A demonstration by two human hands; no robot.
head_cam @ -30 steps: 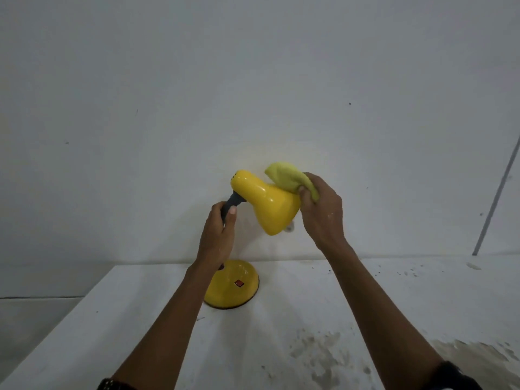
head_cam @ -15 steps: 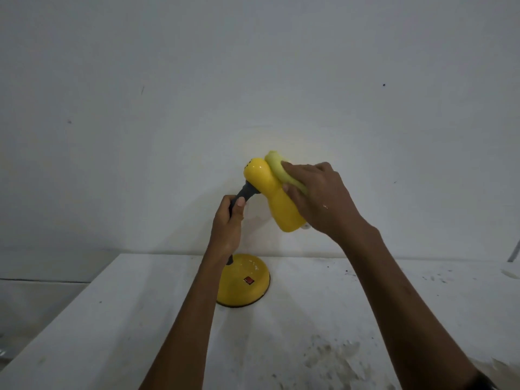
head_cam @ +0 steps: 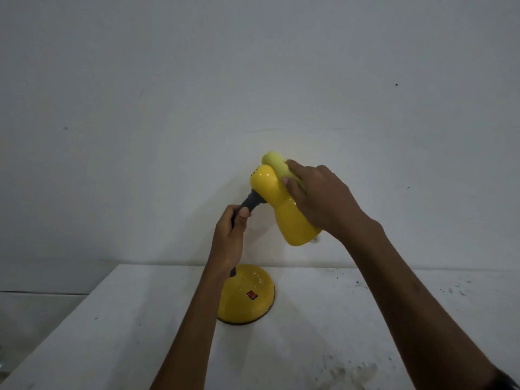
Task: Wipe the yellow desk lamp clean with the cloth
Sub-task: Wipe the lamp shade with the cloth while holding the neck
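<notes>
The yellow desk lamp stands on a white table, its round base (head_cam: 249,298) carrying a small red switch. Its glossy shade (head_cam: 284,209) tilts down to the right from a dark grey neck (head_cam: 251,200). My left hand (head_cam: 228,243) is closed around that neck below the shade. My right hand (head_cam: 323,201) presses a pale yellow-green cloth (head_cam: 277,164) against the upper back of the shade. Most of the cloth is hidden under my fingers.
The white table (head_cam: 323,327) is stained and speckled with dirt at the front right. Its left edge falls away at the lower left. A plain white wall (head_cam: 197,108) rises directly behind the lamp.
My right hand has slid the cloth from the shade's rim side up onto its narrow top end. The shade has tilted more steeply downward. My left hand has kept its grip on the neck.
</notes>
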